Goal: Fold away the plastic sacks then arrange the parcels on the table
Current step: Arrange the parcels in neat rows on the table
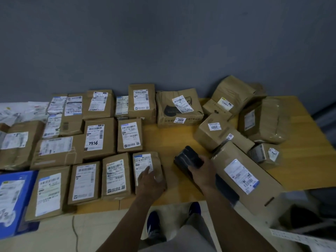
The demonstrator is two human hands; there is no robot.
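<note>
Black glossy wrap covers the small parcel (185, 157) that the right hand (201, 172) grips with curled fingers, near the front of the wooden table (163, 135). The left hand (151, 179) lies flat, fingers straight, on a white-labelled brown parcel (143, 160) ending the front row.
</note>
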